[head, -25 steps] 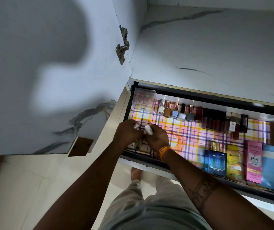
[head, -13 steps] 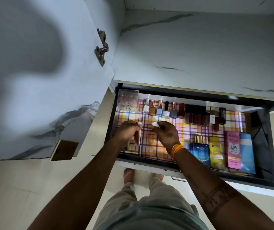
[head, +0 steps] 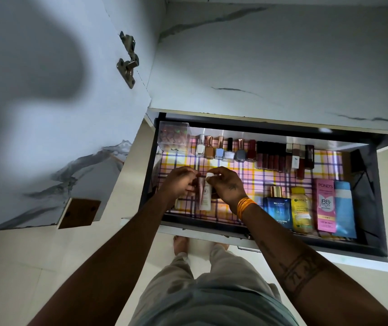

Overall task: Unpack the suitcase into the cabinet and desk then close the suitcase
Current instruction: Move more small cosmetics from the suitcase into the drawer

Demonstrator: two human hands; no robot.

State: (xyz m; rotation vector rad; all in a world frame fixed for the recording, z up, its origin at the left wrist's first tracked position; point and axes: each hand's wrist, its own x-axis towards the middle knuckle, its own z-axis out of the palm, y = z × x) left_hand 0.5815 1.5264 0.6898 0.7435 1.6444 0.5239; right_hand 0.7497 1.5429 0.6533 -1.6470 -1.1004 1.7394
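- Mid-frame, the right hand [head: 229, 187] has its grip pinching the white cap of a slim tube [head: 205, 196]; the left hand [head: 180, 184] grips its side.
- The tube hangs over the drawer [head: 265, 225], above its plaid liner [head: 254, 182].
- Glossy nail-polish bottles [head: 221, 149] line the back.

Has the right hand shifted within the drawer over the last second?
Yes. The right hand moved toward the back of the drawer, nearer the row of nail polish bottles.
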